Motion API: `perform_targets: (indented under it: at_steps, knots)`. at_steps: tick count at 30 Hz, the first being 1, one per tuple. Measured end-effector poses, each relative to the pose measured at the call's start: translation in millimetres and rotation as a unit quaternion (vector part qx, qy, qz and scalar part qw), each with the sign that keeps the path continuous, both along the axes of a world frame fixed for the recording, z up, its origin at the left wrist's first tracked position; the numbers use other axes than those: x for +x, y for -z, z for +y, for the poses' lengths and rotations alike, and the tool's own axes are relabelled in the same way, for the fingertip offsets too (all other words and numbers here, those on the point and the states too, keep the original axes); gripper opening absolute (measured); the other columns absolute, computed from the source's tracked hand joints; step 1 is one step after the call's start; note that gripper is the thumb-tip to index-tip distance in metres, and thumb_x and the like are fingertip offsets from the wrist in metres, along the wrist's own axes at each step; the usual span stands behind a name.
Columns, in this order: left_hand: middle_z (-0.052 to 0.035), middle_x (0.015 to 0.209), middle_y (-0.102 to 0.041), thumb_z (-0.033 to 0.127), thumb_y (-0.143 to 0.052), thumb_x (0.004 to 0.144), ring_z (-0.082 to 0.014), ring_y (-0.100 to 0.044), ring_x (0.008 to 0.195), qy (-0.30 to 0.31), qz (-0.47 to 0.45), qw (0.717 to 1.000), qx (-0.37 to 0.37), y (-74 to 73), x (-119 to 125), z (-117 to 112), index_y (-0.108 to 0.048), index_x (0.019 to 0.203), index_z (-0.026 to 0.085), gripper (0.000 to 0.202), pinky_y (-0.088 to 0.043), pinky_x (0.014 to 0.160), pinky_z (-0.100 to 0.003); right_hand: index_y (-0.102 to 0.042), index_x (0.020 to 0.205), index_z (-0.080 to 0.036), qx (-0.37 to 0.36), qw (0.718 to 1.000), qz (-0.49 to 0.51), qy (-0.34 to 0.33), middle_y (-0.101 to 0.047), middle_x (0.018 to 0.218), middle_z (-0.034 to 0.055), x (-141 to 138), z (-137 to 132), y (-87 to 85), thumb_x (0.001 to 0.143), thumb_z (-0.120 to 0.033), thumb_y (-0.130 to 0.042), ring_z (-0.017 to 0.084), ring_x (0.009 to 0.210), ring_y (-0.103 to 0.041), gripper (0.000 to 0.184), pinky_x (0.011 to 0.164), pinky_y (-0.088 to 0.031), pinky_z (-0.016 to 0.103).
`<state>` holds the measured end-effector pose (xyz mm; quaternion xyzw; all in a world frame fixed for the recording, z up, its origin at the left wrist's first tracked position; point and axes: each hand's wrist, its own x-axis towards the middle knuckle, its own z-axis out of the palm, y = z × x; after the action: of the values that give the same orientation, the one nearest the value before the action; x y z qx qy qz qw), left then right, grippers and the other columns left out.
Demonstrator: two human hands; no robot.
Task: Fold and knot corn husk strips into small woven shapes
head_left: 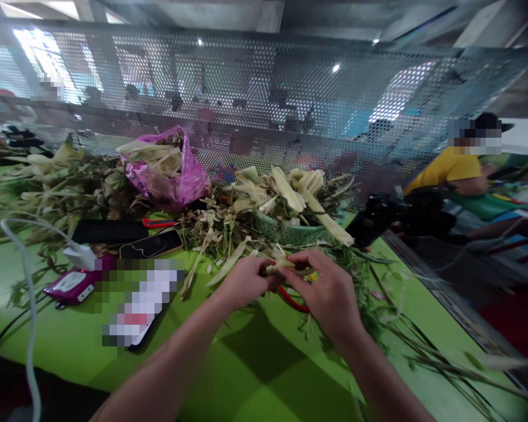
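Observation:
My left hand and my right hand meet over the middle of the green table. Between their pinched fingertips is a pale strip of dry corn husk. A red curved loop, like a scissors handle, shows just under the fingers; its other end is hidden. Just beyond the hands stands a green basket heaped with dry corn husks. Loose husk pieces lie to the left of my fingers.
A pink plastic bag of husks stands at the back left beside piled dry leaves. Phones, a purple power strip and a white cable lie left. Green stems cover the right edge. A perforated metal screen rises behind.

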<state>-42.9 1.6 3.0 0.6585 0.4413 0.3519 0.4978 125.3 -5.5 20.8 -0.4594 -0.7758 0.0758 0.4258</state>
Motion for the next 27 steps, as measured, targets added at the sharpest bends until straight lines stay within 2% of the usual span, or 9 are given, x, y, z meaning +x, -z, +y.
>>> perform_targets:
  at_steps: [4, 8, 12, 16, 18, 22, 27]
  knots:
    - [0.0021, 0.06, -0.052, 0.038, -0.061, 0.075, -0.0089, -0.043, 0.052, 0.009, -0.038, 0.999, -0.011, 4.6, -0.2, 2.6, -0.058, 0.073, 0.014, 0.024, -0.033, 0.051, -0.022, -0.064, 0.087, -0.023, 0.073, 0.996, -0.047, -0.01, -0.068, 0.087, 0.0054, -0.2, -3.5, -2.4, 0.084, -0.025, -0.064, 0.021, 0.082, -0.063, 0.005, 0.076, -0.048, 0.035]
    - [0.0016, 0.058, -0.053, 0.039, -0.06, 0.076, -0.0093, -0.044, 0.051, 0.014, -0.042, 0.999, -0.015, 5.6, -0.7, 4.7, -0.058, 0.07, 0.015, 0.025, -0.037, 0.052, -0.023, -0.065, 0.089, -0.024, 0.07, 0.997, -0.04, -0.015, -0.068, 0.088, 0.0041, 1.9, -4.0, -3.8, 0.087, -0.021, -0.058, 0.019, 0.081, -0.063, 0.008, 0.076, -0.049, 0.033]
    - [0.0015, 0.058, -0.053, 0.038, -0.061, 0.076, -0.0093, -0.046, 0.052, 0.016, -0.049, 0.999, -0.011, 5.6, 0.4, 2.7, -0.056, 0.068, 0.015, 0.025, -0.038, 0.054, -0.022, -0.065, 0.084, -0.023, 0.077, 0.996, -0.03, -0.021, -0.066, 0.086, 0.0052, -0.7, -3.4, -2.2, 0.086, -0.02, -0.059, 0.02, 0.082, -0.061, 0.007, 0.076, -0.049, 0.035]
    - [0.0017, 0.059, -0.053, 0.032, -0.061, 0.074, -0.0086, -0.047, 0.052, 0.023, -0.075, 0.997, -0.008, 5.9, 2.5, 1.3, -0.056, 0.069, 0.015, 0.018, -0.039, 0.053, -0.021, -0.067, 0.083, -0.023, 0.066, 0.995, -0.042, -0.054, -0.065, 0.086, 0.0052, -5.7, -5.3, -2.2, 0.085, -0.02, -0.061, 0.021, 0.085, -0.061, 0.007, 0.078, -0.048, 0.036]
    - [0.0015, 0.06, -0.053, 0.033, -0.061, 0.074, -0.0084, -0.046, 0.052, 0.017, -0.091, 0.996, -0.015, 5.1, 3.5, 2.0, -0.056, 0.07, 0.014, 0.02, -0.039, 0.052, -0.021, -0.067, 0.087, -0.023, 0.048, 0.996, -0.004, -0.07, -0.065, 0.089, 0.0047, -6.1, -6.1, -4.1, 0.085, -0.019, -0.061, 0.02, 0.085, -0.061, 0.008, 0.078, -0.049, 0.034]
    - [0.0015, 0.059, -0.052, 0.038, -0.063, 0.074, -0.0082, -0.045, 0.05, -0.008, -0.102, 0.994, -0.032, 3.7, 4.9, 4.8, -0.056, 0.072, 0.014, 0.025, -0.04, 0.05, -0.022, -0.065, 0.099, -0.023, 0.038, 0.996, 0.075, -0.03, -0.065, 0.094, 0.0052, -2.4, -4.8, -6.6, 0.085, -0.021, -0.061, 0.019, 0.081, -0.061, 0.014, 0.077, -0.05, 0.034]
    - [0.0012, 0.059, -0.053, 0.038, -0.061, 0.076, -0.0085, -0.047, 0.05, 0.006, -0.104, 0.994, -0.024, 5.0, 4.3, 6.1, -0.057, 0.073, 0.014, 0.024, -0.04, 0.049, -0.021, -0.068, 0.094, -0.024, 0.067, 0.997, 0.019, -0.015, -0.069, 0.095, 0.0051, -1.6, -2.4, -1.2, 0.086, -0.021, -0.06, 0.021, 0.09, -0.063, 0.012, 0.084, -0.049, 0.038]
